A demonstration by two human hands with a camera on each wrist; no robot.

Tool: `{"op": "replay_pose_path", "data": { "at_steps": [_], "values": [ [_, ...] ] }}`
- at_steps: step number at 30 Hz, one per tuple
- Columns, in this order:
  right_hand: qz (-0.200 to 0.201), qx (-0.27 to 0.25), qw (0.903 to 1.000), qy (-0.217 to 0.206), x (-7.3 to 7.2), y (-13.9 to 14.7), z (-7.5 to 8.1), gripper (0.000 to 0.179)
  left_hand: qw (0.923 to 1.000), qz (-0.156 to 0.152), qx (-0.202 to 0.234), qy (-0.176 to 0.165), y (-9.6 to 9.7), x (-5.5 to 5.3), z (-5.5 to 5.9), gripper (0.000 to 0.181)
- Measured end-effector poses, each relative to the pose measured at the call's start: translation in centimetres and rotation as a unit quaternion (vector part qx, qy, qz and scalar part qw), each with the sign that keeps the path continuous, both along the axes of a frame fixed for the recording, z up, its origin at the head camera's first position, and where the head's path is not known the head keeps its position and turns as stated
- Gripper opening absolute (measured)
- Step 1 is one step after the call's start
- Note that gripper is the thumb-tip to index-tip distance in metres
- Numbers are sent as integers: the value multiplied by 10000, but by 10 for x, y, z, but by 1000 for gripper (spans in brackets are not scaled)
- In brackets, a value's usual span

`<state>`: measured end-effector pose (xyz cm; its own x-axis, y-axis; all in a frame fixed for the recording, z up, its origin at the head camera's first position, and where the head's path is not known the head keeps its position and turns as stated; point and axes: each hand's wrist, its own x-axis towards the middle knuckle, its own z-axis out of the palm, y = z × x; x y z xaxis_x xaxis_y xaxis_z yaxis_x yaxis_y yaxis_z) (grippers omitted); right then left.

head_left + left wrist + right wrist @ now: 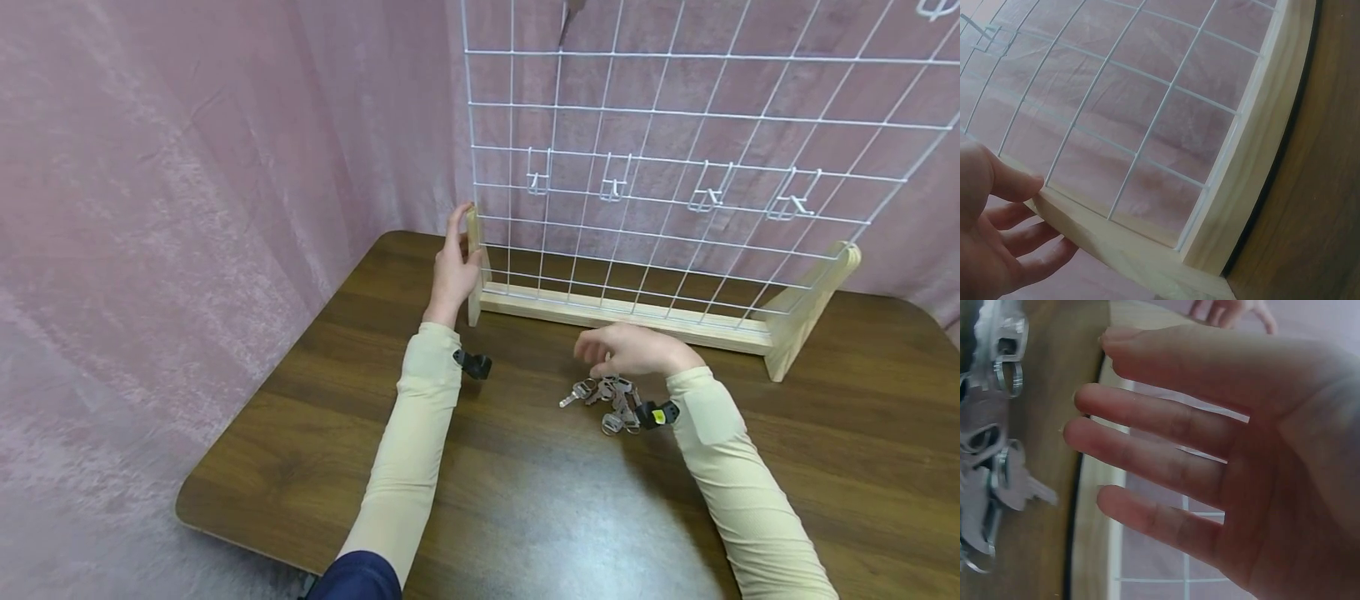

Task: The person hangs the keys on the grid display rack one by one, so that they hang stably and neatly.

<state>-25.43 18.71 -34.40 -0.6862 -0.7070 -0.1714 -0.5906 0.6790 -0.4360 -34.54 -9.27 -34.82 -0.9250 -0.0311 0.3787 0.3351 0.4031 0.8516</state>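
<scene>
My left hand (453,273) grips the left wooden upright (475,307) of a stand that bears a white wire grid (585,204). In the left wrist view, the thumb (1019,184) lies on one side of the board's edge and the other fingers on the far side. Over the table, in front of the stand's wooden base bar (547,307), hovers my right hand (639,347) with nothing in it. Its fingers are spread and slightly bent in the right wrist view. A pile of metal keys (621,405) with rings lies just below that hand.
Several white wire hooks (703,198) hang in a row on the grid, and another hook (937,8) is at the top right. The right upright (813,308) stands on the brown wooden table (300,433). Pink curtains (225,150) hang behind.
</scene>
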Motion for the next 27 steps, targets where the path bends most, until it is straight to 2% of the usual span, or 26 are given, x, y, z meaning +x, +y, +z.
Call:
{"op": "replay_pose_path", "data": {
  "at_steps": [7, 19, 27],
  "values": [
    [71, 18, 9995, -302, -6, -1, -11, 16, 10000, -15, 21, 62, 0, -1, 3, 72],
    [150, 96, 9998, -11, -8, -3, -25, 13, 10000, 41, 9, 7, 0, 3, 2, 71],
    [156, 63, 9998, -107, -5, -3, -27, 14, 10000, 30, -13, -4, 0, 2, -2, 71]
  ]
}}
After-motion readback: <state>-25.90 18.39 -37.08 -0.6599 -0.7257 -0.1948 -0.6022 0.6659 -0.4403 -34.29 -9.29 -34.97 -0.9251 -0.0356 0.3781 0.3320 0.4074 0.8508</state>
